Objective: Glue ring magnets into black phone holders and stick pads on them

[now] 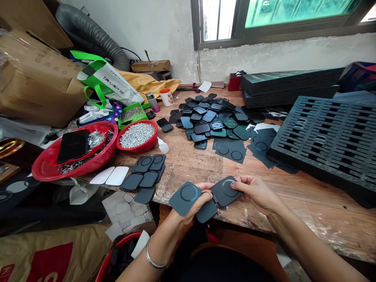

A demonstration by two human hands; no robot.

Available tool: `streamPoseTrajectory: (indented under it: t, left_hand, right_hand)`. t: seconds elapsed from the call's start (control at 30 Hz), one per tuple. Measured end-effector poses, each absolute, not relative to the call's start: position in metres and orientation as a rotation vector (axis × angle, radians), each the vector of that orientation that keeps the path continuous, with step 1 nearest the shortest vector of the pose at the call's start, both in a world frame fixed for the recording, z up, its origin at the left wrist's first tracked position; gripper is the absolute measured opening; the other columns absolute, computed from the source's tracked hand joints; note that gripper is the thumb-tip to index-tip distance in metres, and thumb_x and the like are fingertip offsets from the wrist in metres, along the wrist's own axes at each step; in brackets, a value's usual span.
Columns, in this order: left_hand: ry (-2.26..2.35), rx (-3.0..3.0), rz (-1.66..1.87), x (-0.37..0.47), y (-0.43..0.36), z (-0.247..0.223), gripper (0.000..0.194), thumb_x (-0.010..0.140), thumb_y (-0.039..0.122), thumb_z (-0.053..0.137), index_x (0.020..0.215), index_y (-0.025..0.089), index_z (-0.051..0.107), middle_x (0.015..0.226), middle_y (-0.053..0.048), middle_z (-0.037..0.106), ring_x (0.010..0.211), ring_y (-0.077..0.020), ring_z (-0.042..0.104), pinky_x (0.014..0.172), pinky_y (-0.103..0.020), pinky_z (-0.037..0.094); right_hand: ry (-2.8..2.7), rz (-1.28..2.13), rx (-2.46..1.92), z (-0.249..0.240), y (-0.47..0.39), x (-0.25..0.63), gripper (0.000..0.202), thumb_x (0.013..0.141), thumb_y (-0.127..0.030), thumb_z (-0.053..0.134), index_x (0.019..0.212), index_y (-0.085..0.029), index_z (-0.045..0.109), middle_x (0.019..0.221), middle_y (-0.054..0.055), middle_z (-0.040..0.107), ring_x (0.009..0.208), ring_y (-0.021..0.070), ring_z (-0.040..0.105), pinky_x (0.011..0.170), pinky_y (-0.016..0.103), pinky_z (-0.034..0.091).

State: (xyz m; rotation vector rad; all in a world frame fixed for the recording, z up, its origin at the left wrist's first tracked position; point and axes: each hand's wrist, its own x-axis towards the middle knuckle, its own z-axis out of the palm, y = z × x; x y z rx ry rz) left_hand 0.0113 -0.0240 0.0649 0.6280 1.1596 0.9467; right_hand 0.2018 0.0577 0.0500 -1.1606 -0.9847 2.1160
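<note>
Over the table's front edge, my left hand (199,204) grips a dark square sheet (176,200) with a ring mark, its thumb lying across it. The same hand supports the lower panel of a dark hinged folding pad (208,212), which looks like a folding wireless charger. On the pad's other panel (221,199), a ring shows, partly covered by fingers. My right hand (255,191) pinches that panel at its outer edge, thumb on top. To the left, several similar dark rounded-square pads (141,181) lie stacked near two white squares (116,176).
A heap of dark square parts (210,117) covers the table's back middle, with dark ring sheets (230,150) before it. A slotted black foam tray (320,137) stands right. Left are a red bowl of small metal pieces (138,137), a red basket (47,168) and a small white bottle (163,146).
</note>
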Motion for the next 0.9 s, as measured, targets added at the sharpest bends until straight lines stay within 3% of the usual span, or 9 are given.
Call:
streamPoseTrajectory:
  t: [0.47,0.7,0.9]
  left_hand:
    - [1.172,0.602,0.941,0.0138,-0.0234,0.0674,0.04,0.07,0.031,0.069,0.107,0.016,0.066,0.081,-0.007,0.069,0.063,-0.0209,0.068,0.063,-0.032,0.055]
    - [1.232,0.593,0.953,0.0169,-0.0224,0.0667,0.039,0.07,0.034,0.07,0.103,0.015,0.066,0.071,-0.005,0.067,0.056,-0.0182,0.065,0.056,-0.029,0.053]
    - [1.26,0.606,0.988,0.0197,-0.0218,0.0652,0.034,0.07,0.033,0.069,0.097,0.014,0.063,0.064,-0.002,0.063,0.053,-0.0168,0.063,0.052,-0.027,0.051]
  right_hand:
    - [-1.042,2.068,-1.2,0.0497,0.057,0.202,0.031,0.056,-0.034,0.081,0.057,-0.017,0.055,0.06,-0.001,0.059,0.057,0.0116,0.055,0.061,0.027,0.05]
    - [-1.199,1.954,-1.215,0.0505,0.0593,0.2011,0.027,0.06,-0.031,0.078,0.056,-0.016,0.057,0.057,-0.003,0.059,0.053,0.0083,0.049,0.053,0.022,0.039]
    - [-1.261,1.891,-1.238,0.0509,0.0574,0.1997,0.027,0.06,-0.034,0.078,0.057,-0.016,0.058,0.059,-0.001,0.062,0.054,0.0103,0.051,0.056,0.024,0.04]
